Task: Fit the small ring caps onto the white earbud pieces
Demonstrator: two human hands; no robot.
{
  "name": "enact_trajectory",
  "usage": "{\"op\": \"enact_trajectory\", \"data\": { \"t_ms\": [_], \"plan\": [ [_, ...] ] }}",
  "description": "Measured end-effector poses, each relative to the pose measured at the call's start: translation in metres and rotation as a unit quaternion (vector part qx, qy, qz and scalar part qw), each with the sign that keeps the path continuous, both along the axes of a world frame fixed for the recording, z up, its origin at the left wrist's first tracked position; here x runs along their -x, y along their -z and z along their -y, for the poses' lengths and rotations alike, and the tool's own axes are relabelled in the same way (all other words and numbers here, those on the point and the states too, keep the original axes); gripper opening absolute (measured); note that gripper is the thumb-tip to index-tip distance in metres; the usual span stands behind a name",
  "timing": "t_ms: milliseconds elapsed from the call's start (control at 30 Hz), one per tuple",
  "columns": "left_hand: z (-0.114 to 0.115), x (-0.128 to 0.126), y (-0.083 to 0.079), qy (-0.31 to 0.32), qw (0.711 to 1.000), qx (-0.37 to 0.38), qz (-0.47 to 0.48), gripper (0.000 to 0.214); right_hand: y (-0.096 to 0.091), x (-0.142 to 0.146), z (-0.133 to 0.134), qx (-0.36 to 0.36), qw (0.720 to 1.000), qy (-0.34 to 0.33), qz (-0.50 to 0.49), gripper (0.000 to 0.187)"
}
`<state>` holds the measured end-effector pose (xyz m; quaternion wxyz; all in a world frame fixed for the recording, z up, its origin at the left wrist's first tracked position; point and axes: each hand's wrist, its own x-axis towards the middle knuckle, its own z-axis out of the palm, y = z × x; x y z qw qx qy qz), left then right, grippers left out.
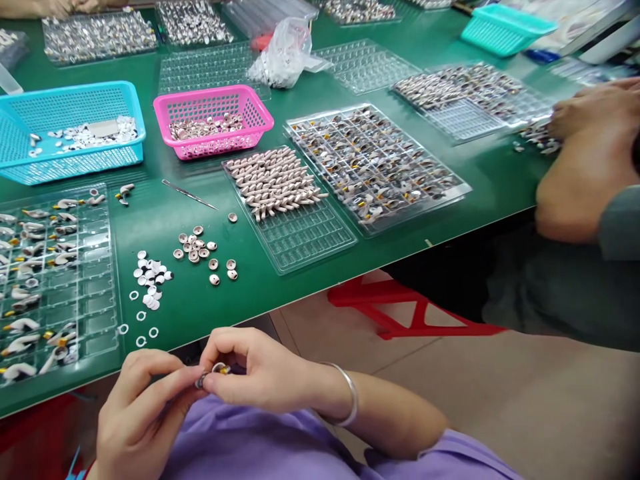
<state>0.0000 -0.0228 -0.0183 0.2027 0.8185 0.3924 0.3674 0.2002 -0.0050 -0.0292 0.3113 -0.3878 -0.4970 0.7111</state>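
Note:
Above my lap, close to the table edge, my left hand and my right hand meet fingertip to fingertip. Both pinch a small earbud part with a pale curved shell and a yellow bit; fingers hide most of it. On the table ahead lie white round stickers, thin white rings and small beige cup-shaped covers. Metal tweezers rest behind them. At the left, a clear tray holds earbud parts with yellow bits.
Blue and pink baskets hold small pieces. Right of them are a tray of beige stems and a full tray of parts. A co-worker's arm reaches over the table at right. A red stool stands below.

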Motion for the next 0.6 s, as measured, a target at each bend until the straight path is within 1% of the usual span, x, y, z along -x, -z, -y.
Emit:
{"op": "enact_trajectory", "data": {
  "t_ms": [133,333,400,467,533,600],
  "plan": [
    [-0.004,-0.003,-0.003,0.020,1.000,-0.007,0.001,0.022,0.003,0.004,0.001,0.019,1.000,-0.011,-0.013,0.007],
    [-0.009,-0.005,-0.001,0.040,0.999,0.007,0.018,0.022,0.011,0.011,0.008,0.071,0.995,0.043,-0.051,0.006],
    [-0.010,-0.005,0.001,0.032,0.998,0.034,0.030,0.018,0.014,0.010,0.007,0.093,0.991,0.036,-0.092,0.010],
    [-0.010,-0.004,0.002,0.023,0.996,0.073,0.045,0.013,0.018,0.007,0.006,0.109,0.982,0.007,-0.151,0.017],
    [-0.009,-0.004,0.003,0.022,0.993,0.100,0.056,0.009,0.024,0.006,0.004,0.117,0.971,-0.014,-0.208,0.024],
    [-0.008,-0.006,0.002,0.018,0.992,0.111,0.056,0.009,0.033,0.008,0.004,0.144,0.954,-0.018,-0.262,0.030]
  ]
}}
